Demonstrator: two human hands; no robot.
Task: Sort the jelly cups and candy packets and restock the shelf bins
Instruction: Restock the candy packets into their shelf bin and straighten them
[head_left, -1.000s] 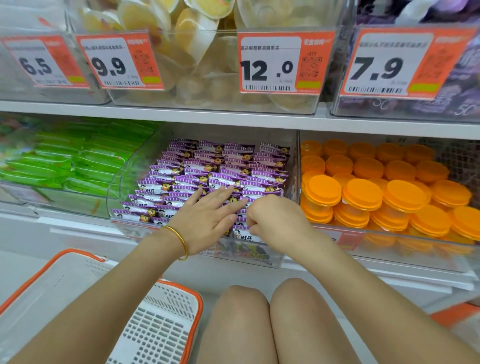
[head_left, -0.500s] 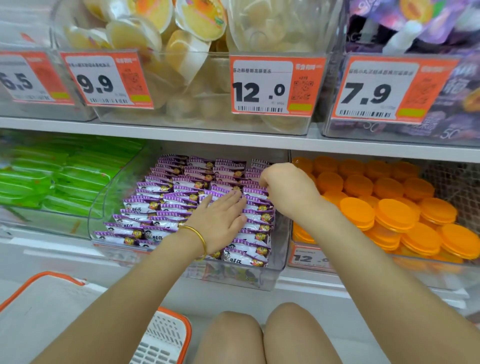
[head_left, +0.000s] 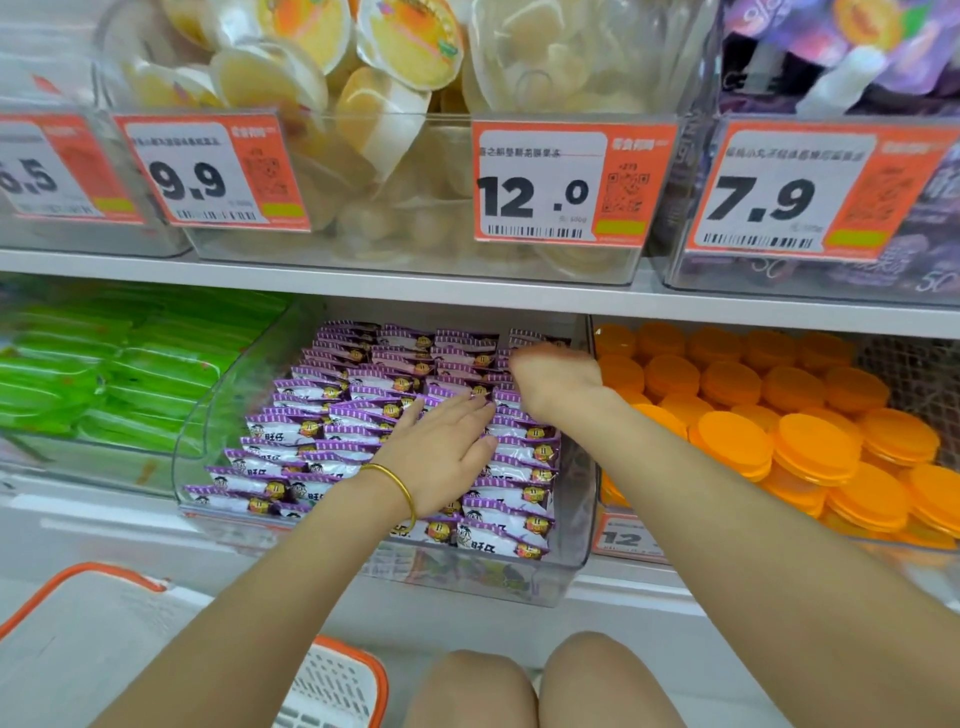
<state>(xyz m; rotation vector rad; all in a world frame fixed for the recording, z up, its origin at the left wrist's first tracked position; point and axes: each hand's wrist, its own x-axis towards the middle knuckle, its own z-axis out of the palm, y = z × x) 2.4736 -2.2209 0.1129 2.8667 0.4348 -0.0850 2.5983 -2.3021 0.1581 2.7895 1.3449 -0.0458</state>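
Rows of purple-and-white candy packets (head_left: 322, 415) fill a clear bin (head_left: 574, 564) on the lower shelf. My left hand (head_left: 441, 457), with a gold bangle on the wrist, lies flat on the middle rows with straight fingers. My right hand (head_left: 550, 379) is at the back right of the same bin, bent down over the rear packets. It is blurred and its fingers are hidden. Orange-lidded jelly cups (head_left: 810, 431) are stacked in the bin to the right.
Green packets (head_left: 104, 374) fill the bin on the left. The upper shelf (head_left: 363, 278) carries clear bins of yellow jelly cups (head_left: 374, 104) and purple pouches (head_left: 841, 62) behind orange price tags. A white basket with an orange rim (head_left: 332, 675) stands at the lower left, beside my knees.
My right hand has moved from the front of the purple packet bin to its back right corner. My left hand has stayed flat on the packets, sliding slightly forward. The view tilted upward.
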